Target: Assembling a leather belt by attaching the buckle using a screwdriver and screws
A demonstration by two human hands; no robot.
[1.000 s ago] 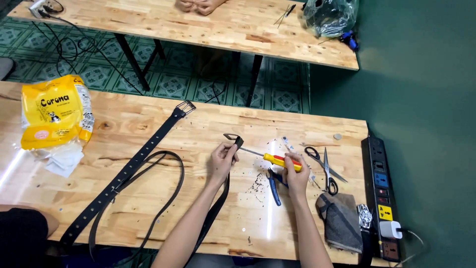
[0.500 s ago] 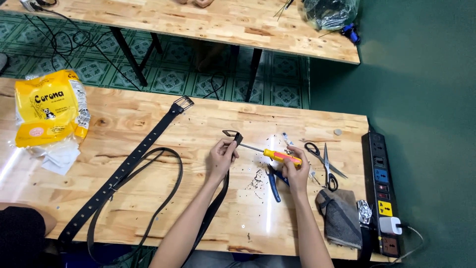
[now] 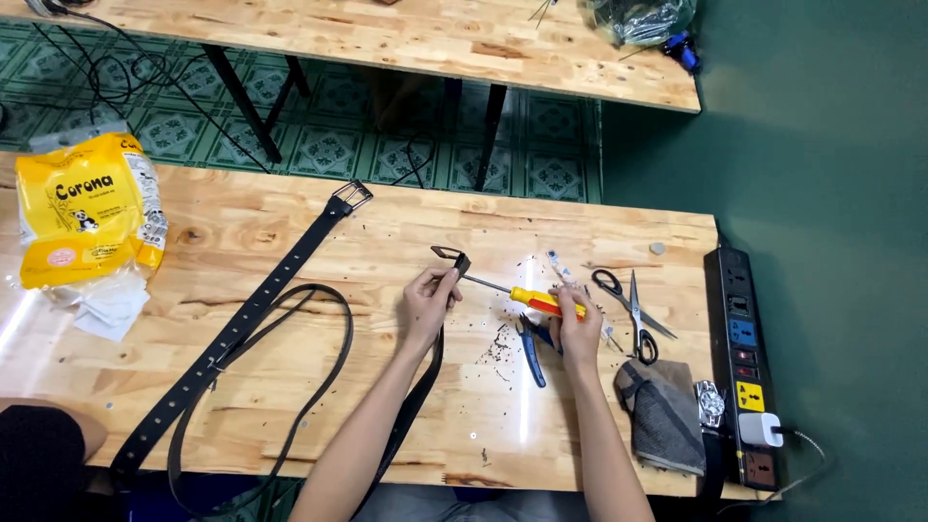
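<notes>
Your left hand (image 3: 426, 307) pinched the buckle end of a black belt (image 3: 450, 257), raised just off the table (image 3: 290, 387) near its middle. Your right hand (image 3: 578, 329) was closed round a yellow-handled screwdriver (image 3: 527, 296), tip at the buckle. Judged step: working a fastener at the buckle. The next move calls for a steady pinch and a seated tip. Blue pliers (image 3: 533, 350) and scissors (image 3: 628, 307) lay beside.
</notes>
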